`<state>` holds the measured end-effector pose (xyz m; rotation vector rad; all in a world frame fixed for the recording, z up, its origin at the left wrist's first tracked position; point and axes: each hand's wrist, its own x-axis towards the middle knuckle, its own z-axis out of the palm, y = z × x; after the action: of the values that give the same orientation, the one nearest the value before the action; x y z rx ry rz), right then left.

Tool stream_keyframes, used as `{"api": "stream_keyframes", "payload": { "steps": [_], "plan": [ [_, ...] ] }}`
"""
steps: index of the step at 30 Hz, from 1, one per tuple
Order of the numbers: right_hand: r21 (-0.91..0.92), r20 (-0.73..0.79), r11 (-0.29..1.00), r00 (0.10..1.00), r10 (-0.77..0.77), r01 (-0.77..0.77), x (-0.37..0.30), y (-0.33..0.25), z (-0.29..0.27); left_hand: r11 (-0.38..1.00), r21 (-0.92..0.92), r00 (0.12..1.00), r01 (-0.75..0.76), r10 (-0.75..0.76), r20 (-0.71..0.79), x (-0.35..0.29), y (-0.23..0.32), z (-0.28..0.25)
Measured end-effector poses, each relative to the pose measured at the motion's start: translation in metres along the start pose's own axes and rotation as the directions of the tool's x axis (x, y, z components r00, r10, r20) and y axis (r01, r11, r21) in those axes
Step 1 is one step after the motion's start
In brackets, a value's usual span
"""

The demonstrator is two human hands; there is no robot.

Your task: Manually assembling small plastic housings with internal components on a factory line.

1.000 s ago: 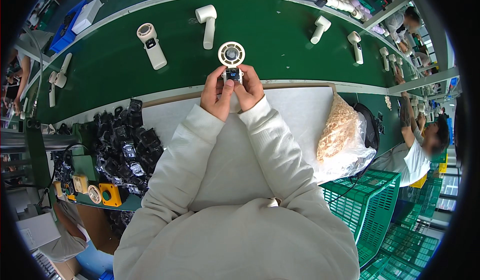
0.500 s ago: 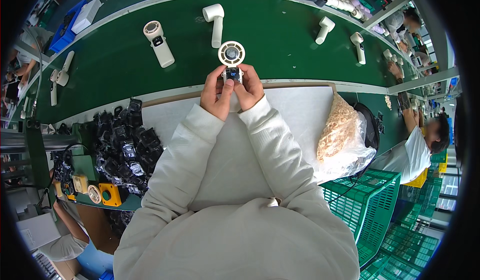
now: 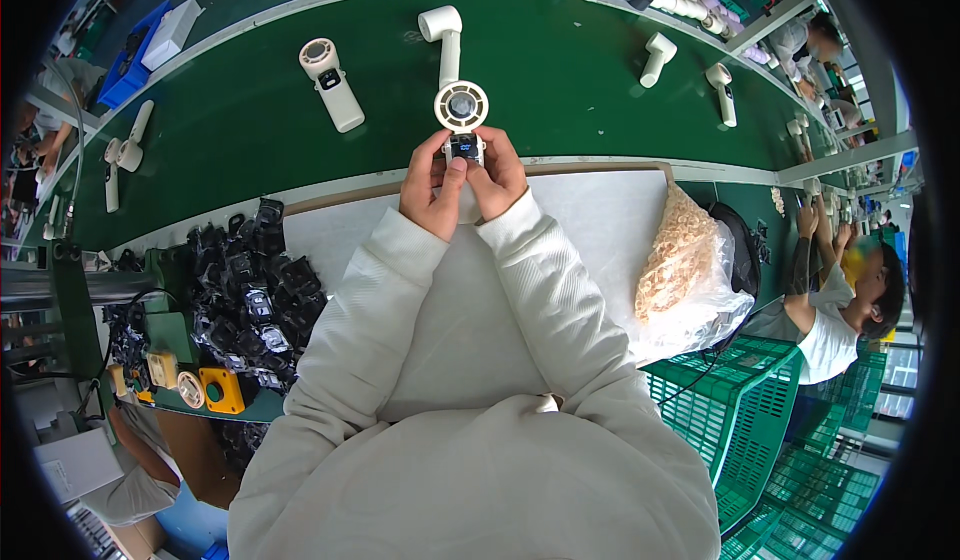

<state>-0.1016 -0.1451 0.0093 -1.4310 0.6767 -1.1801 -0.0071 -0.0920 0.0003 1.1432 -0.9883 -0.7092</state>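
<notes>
Between my two hands is a white handheld fan [image 3: 461, 107], its round head pointing away from me and a small lit display on its body facing up. My left hand [image 3: 432, 188] grips the body from the left, with the thumb by the display. From the other side my right hand [image 3: 498, 178] closes on the same fan, its thumb also near the display. The lower part of the handle is hidden by my hands. Just beyond lies another white fan [image 3: 450, 55] on the green conveyor belt [image 3: 560, 90], and a fan with a dark panel [image 3: 332, 85] rests to its left.
White paper [image 3: 590, 220] covers the bench under my arms. Black plastic parts [image 3: 245, 300] are heaped at left, beside a yellow button box [image 3: 221, 390]. A clear bag of small beige pieces [image 3: 672, 265] sits at right, above a green crate [image 3: 735, 410]. A co-worker [image 3: 840, 310] is at far right.
The fans lying on the belt have shifted slightly to the right. My hands and the held fan stay nearly in place. The co-worker at right has moved their arms and head.
</notes>
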Motion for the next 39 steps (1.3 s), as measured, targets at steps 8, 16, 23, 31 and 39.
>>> {"api": "stream_keyframes", "payload": {
  "steps": [8, 16, 23, 31, 39],
  "plan": [
    [0.022, -0.003, 1.000, 1.000, -0.012, 0.012, 0.000, 0.001, 0.000, 1.000, -0.004, 1.000, -0.013, 0.013, 0.002, 0.000, 0.000, 0.001],
    [-0.053, 0.043, 0.998, 0.999, -0.010, 0.012, -0.006, -0.010, 0.003, 0.988, -0.151, 0.995, 0.007, -0.023, -0.102, 0.014, 0.019, -0.004],
    [-0.115, 0.141, 0.993, 0.990, 0.001, 0.016, -0.019, -0.020, 0.021, 0.987, -0.158, 0.993, 0.027, -0.044, -0.109, 0.031, 0.038, -0.023],
    [-0.144, 0.176, 0.990, 0.984, 0.030, -0.005, -0.020, -0.015, 0.020, 0.993, -0.110, 0.984, 0.044, -0.062, -0.168, 0.029, 0.037, -0.021],
    [-0.165, 0.197, 0.985, 0.977, 0.086, -0.053, -0.020, -0.018, 0.020, 0.993, -0.114, 0.983, 0.034, -0.054, -0.178, 0.029, 0.032, -0.023]
  ]
}}
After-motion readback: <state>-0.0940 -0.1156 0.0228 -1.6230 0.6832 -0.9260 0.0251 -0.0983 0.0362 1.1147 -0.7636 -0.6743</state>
